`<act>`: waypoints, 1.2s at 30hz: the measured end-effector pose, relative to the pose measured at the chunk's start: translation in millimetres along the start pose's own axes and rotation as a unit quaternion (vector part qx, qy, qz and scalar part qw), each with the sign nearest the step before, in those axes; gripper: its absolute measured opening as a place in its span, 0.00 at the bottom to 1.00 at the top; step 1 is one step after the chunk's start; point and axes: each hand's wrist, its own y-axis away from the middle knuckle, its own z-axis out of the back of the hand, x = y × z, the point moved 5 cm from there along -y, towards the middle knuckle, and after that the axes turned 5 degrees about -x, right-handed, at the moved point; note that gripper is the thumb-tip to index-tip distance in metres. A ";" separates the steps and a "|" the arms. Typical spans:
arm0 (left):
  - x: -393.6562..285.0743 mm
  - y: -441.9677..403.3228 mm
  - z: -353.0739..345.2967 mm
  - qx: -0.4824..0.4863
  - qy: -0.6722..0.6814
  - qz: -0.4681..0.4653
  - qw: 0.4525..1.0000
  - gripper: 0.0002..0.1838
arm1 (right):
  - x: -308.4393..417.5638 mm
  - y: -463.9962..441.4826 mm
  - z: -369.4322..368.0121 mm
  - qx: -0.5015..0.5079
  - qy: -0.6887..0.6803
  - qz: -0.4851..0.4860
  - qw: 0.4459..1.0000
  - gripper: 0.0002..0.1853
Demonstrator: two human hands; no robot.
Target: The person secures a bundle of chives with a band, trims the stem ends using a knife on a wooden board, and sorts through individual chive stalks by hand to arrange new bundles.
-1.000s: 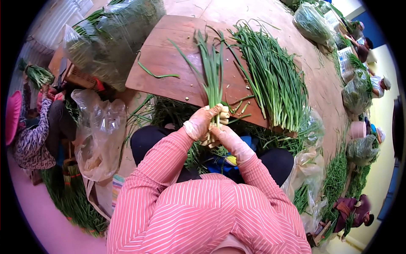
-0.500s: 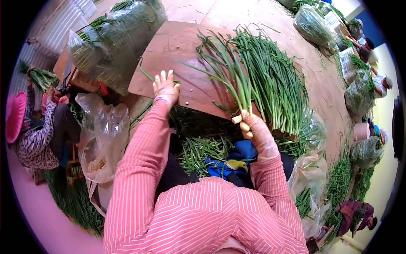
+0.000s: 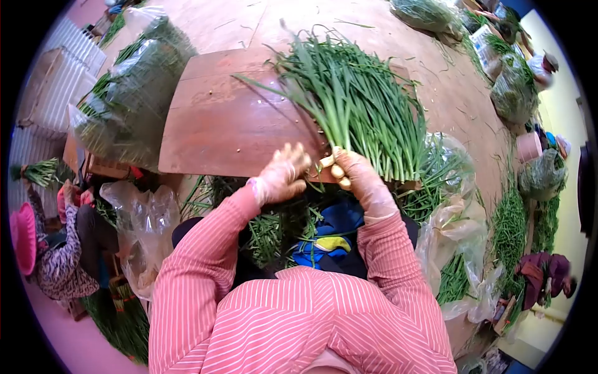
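Observation:
My right hand (image 3: 364, 181), in a thin see-through glove, is closed round the pale lower ends of a small bunch of garlic chives (image 3: 335, 128). Its leaves fan up and away over the board. My left hand (image 3: 283, 174), gloved too, is just left of those stem ends at the board's near edge. Its fingers are apart with nothing visible in them. A large pile of garlic chives (image 3: 383, 118) lies on the right part of the reddish-brown board (image 3: 212, 124), against the held bunch. Bits of trimmed stem dot the board.
Cut green scraps (image 3: 268, 240) lie below the board by my lap. Clear plastic bags stand at left (image 3: 146, 230) and right (image 3: 455, 249). A big wrapped bundle of greens (image 3: 134, 106) is at upper left. A person in a pink hat (image 3: 23, 237) sits at left; others work at right.
My left hand has come off the board's left part and moved right, close to the stem ends. The green strip under it is gone from there. My right hand keeps its hold.

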 end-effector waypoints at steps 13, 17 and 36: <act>18.7 64.6 -31.7 -0.202 0.857 0.345 0.326 0.15 | -3.4 19.4 -45.5 -0.034 0.500 0.253 0.827 0.17; 16.8 62.5 -6.6 -0.212 0.801 0.394 0.396 0.18 | 8.6 -35.1 18.4 -0.235 0.618 0.014 0.750 0.19; -5.5 51.8 -5.6 -0.071 0.829 0.268 0.486 0.18 | -54.7 27.9 -66.1 0.043 0.049 -0.040 0.997 0.14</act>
